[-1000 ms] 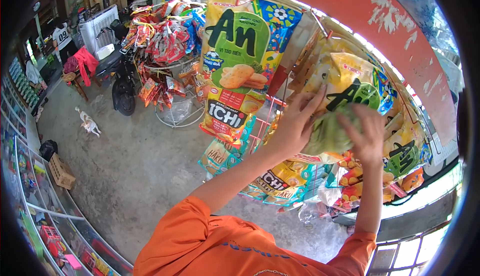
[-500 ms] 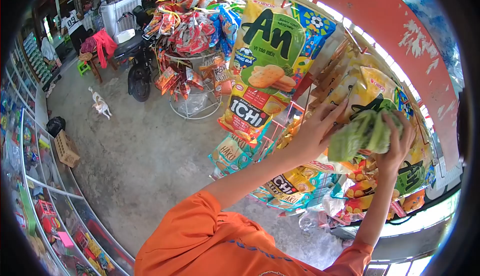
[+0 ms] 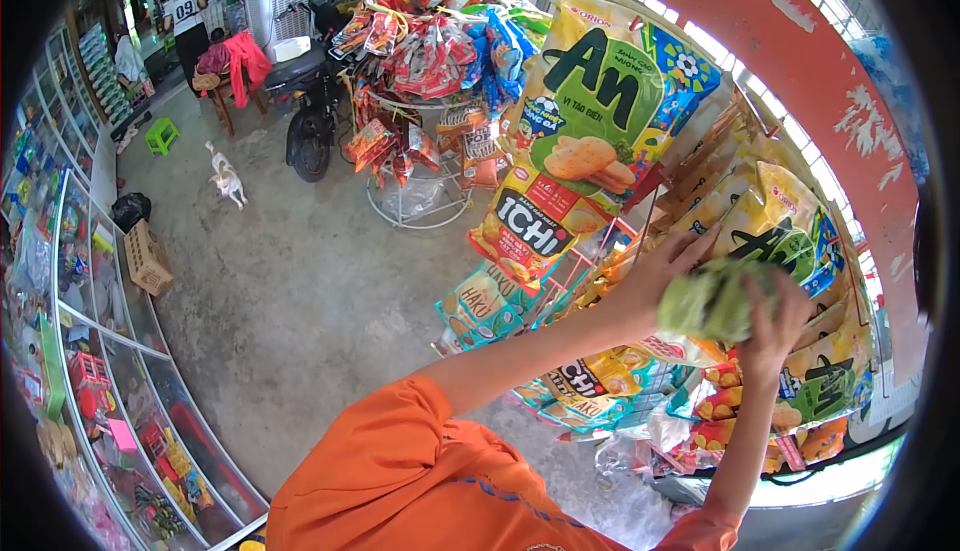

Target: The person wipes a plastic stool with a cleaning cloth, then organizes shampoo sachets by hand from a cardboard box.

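At the far left stands a person (image 3: 187, 13) in a top numbered "09". Of the snack packs, the biggest face belongs to the front rice-cracker bag (image 3: 598, 106), hanging toward the far side: "ORION" on top, a huge black "An" on green, "VI TAO BIEN" beneath. To its right and nearer hangs a matching cracker bag (image 3: 772, 209), also marked Orion, its "An" partly hidden. Below the front bag is a red-and-orange pack (image 3: 532, 226) reading "ICHI", and nearer, teal packets (image 3: 485, 309) labelled "HAKU".

The left hand (image 3: 655, 279) reaches to the left edge of the matching cracker bag, fingers long and extended; whether they pinch the plastic I cannot tell. The right hand (image 3: 775, 326), blurred, has its fingers closed around a green cloth (image 3: 705, 299).

That cloth sits in front of the matching bag's lower part, between the two hands. It is bunched and soft-looking, pale green with darker folds, its outline smeared by motion.
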A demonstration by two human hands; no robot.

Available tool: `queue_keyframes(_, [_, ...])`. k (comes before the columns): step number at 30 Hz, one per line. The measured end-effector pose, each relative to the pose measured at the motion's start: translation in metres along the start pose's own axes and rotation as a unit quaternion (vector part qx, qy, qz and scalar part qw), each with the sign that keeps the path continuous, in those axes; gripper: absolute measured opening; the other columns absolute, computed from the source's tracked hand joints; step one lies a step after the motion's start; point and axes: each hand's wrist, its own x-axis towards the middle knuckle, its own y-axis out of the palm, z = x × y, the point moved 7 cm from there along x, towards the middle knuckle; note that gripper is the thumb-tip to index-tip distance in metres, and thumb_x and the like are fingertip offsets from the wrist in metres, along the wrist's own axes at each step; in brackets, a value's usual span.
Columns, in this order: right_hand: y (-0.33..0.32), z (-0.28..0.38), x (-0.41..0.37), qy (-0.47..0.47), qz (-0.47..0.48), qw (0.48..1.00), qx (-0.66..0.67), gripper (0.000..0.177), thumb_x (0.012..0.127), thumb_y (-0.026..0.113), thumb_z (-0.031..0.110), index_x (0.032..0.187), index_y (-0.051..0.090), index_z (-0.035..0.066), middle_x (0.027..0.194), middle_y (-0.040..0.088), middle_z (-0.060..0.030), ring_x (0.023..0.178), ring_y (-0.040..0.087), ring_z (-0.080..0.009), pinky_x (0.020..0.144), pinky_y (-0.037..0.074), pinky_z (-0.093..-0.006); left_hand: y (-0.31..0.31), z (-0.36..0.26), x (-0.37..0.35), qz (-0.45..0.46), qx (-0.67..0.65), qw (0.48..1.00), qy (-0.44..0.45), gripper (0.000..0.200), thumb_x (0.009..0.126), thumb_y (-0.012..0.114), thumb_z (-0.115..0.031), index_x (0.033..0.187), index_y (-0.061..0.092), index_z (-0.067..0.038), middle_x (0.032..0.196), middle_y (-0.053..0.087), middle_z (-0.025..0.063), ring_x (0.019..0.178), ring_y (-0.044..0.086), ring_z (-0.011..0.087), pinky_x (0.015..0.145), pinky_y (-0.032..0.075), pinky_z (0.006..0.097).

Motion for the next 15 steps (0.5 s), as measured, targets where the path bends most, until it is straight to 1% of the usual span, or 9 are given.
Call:
queue_keyframes(2, [0.013,0.031,-0.008,-0.212,0.124,0.969,-0.008,0.046,0.077,0.075,0.024,0.121,0.071,0.011,0.124,0.064,-0.0129,0.114,0.06,-0.0323,0.096,0.045,-0.046,-0.005,0.002,-0.004,-0.006,-0.01,1.0,0.006,0.08,0.09,0.063,0.0,0.161,0.027,-0.012,0.139,0.046,0.0213,0.121,0.053,0.0419,0.101,0.047,0.0436])
queue_keyframes(4, [0.011,0.015,-0.008,-0.184,0.13,0.974,-0.002,0.047,0.077,0.076,0.025,0.121,0.071,0.011,0.125,0.064,-0.013,0.115,0.06,-0.0317,0.097,0.044,-0.0456,-0.006,0.0,-0.004,0.002,-0.024,1.0,-0.013,0.079,0.09,0.06,0.002,0.161,0.027,-0.012,0.14,0.045,0.0212,0.122,0.053,0.0421,0.102,0.047,0.0431])
queue_keyframes(6, [-0.006,-0.017,0.006,0.001,0.059,0.998,0.003,0.041,0.083,0.069,0.022,0.124,0.071,0.012,0.129,0.063,-0.0136,0.119,0.059,-0.0342,0.1,0.045,-0.046,-0.003,-0.001,-0.003,-0.011,-0.03,0.999,0.02,0.08,0.09,0.058,0.004,0.161,0.026,-0.012,0.14,0.045,0.0212,0.123,0.052,0.0418,0.103,0.046,0.0439])
queue_keyframes(7, [-0.01,-0.024,0.009,0.046,0.019,0.999,0.021,0.044,0.081,0.071,0.02,0.124,0.07,0.012,0.13,0.063,-0.0142,0.119,0.059,-0.0349,0.1,0.044,-0.0461,-0.002,0.0,-0.004,-0.012,-0.029,0.999,0.017,0.08,0.09,0.058,0.004,0.161,0.026,-0.012,0.14,0.045,0.0212,0.123,0.052,0.0418,0.103,0.046,0.0439])
queue_keyframes(10, [0.003,-0.004,-0.008,0.013,-0.004,1.0,-0.001,0.045,0.076,0.075,0.024,0.119,0.072,0.011,0.125,0.064,-0.0136,0.115,0.06,-0.0332,0.098,0.044,-0.0461,-0.004,-0.006,-0.005,-0.02,-0.012,0.999,0.024,0.079,0.091,0.058,0.005,0.161,0.027,-0.011,0.136,0.048,0.0208,0.122,0.052,0.0405,0.102,0.045,0.0441])
queue_keyframes(11, [0.009,0.009,-0.013,-0.055,0.054,0.997,0.033,0.044,0.076,0.072,0.019,0.119,0.072,0.013,0.124,0.064,-0.0126,0.115,0.061,-0.0317,0.097,0.044,-0.0457,-0.006,-0.007,-0.005,-0.02,-0.014,1.0,0.018,0.077,0.091,0.058,0.005,0.161,0.028,-0.01,0.133,0.049,0.0204,0.12,0.052,0.04,0.101,0.045,0.0443])
queue_keyframes(12, [0.007,0.012,-0.013,-0.056,0.053,0.996,0.033,0.044,0.076,0.072,0.019,0.119,0.072,0.013,0.124,0.064,-0.0126,0.115,0.061,-0.0317,0.097,0.044,-0.0457,-0.007,-0.007,-0.006,-0.019,-0.016,1.0,0.01,0.076,0.091,0.058,0.005,0.16,0.029,-0.009,0.13,0.051,0.0201,0.119,0.053,0.0394,0.101,0.045,0.0445])
queue_keyframes(14, [0.017,0.032,-0.02,-0.19,0.146,0.971,0.024,0.043,0.076,0.071,0.017,0.119,0.072,0.014,0.124,0.064,-0.0118,0.114,0.061,-0.0304,0.097,0.045,-0.0455,-0.004,-0.002,-0.007,-0.039,0.002,0.999,0.017,0.074,0.092,0.058,0.004,0.159,0.03,-0.008,0.125,0.052,0.0201,0.115,0.054,0.0393,0.099,0.046,0.0443])
queue_keyframes(15, [0.013,0.017,-0.017,-0.136,0.126,0.982,0.028,0.043,0.076,0.071,0.017,0.119,0.072,0.013,0.124,0.063,-0.0112,0.114,0.061,-0.0302,0.097,0.046,-0.0453,-0.005,-0.004,-0.007,-0.027,-0.019,0.999,0.009,0.074,0.092,0.058,0.004,0.159,0.03,-0.008,0.125,0.052,0.0205,0.114,0.054,0.0394,0.098,0.046,0.0447])
